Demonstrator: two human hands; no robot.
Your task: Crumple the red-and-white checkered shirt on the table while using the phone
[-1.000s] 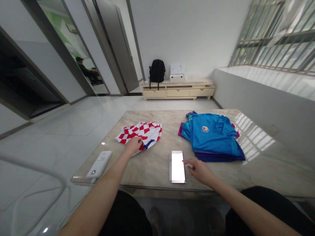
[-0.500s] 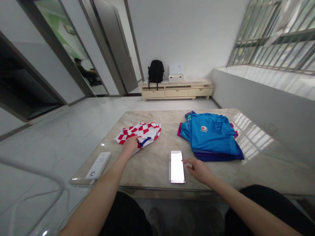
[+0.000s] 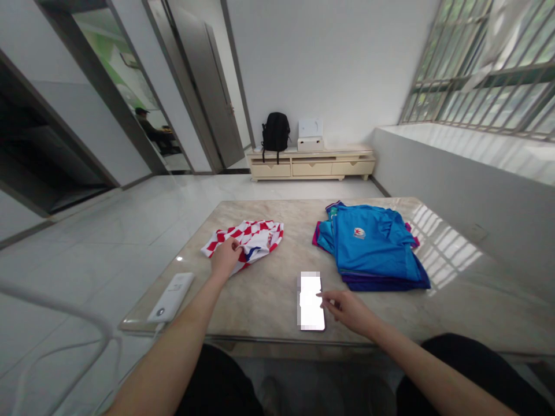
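Observation:
My left hand is closed in a pinch on the near left part of a red-and-white checked jersey, which lies rumpled on the table. A blue mark and a small crest show on its white part. My right hand reaches over the right side of a phone with a bright, blanked-out screen; the forefinger is stretched out at the screen, the other fingers partly curled, and nothing is held. Beyond that hand lies a stack of folded shirts, a blue one with a round badge on top.
The marble-topped table has a white power strip with a cable at its left edge. Farther back, a low cabinet bears a black backpack and a white box. A person sits beyond the left doorway.
The jersey's blue-marked part has shifted and folded under my left hand's pinch, and its crest now shows. My right forefinger has moved slightly left onto the phone screen. The view has tilted slightly up.

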